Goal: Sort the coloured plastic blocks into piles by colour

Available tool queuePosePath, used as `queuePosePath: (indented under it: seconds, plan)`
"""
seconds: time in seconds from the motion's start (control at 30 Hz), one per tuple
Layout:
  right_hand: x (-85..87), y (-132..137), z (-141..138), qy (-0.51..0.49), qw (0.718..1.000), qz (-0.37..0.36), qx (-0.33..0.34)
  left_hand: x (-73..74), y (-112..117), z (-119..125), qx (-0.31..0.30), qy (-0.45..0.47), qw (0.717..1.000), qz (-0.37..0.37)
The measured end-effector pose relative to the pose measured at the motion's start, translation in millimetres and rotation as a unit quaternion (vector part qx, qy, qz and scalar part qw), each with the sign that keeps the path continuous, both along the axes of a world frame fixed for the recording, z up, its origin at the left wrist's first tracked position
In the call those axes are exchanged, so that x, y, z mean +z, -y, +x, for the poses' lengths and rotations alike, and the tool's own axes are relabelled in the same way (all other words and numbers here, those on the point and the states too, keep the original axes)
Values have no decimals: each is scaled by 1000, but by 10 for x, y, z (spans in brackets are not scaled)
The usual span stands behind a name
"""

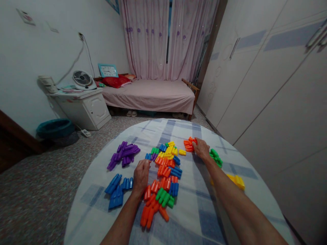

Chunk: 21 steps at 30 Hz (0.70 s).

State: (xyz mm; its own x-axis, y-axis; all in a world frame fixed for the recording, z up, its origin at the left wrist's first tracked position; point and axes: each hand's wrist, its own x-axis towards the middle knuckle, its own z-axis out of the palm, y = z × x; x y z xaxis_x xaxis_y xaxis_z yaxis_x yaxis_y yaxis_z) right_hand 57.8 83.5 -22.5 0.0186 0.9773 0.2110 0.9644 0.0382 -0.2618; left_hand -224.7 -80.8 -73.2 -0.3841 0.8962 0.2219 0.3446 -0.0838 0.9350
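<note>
A mixed pile of finger-shaped plastic building blocks, in red-orange, yellow, blue, green and purple, runs down the middle of the table. My left hand rests at the pile's left side with its fingers curled closed; whatever they may hold is hidden. Farther out, my right hand has its fingers closed on an orange block at the edge of a small group of orange blocks. Green blocks lie just right of that wrist. Yellow blocks are partly covered by my right forearm.
Purple blocks and blue blocks form separate heaps on the left of the round table, which has a checked cloth. Beyond stand a bed, a white cabinet with a fan, and wardrobes at right.
</note>
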Motion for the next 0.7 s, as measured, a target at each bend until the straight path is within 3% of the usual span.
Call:
queuePosePath:
  seconds: [0.1,0.2,0.4,0.57,0.7]
  plan:
    - [23,64,-42,-15,999,48,17,27,10,5,1,-5,1000,-1]
    - [13,227,-145,-60,988,115,79,46,16,10,4,-13,1000,-5]
    - [-273,837,-426,-208,946,110,224,48,15,10,-3,-6,1000,-4]
    - [-527,1219,-480,-283,934,108,191,52,17,3,4,-38,999,-6]
    - [-578,1342,-447,-277,940,97,173,77,26,10,8,-76,997,-10]
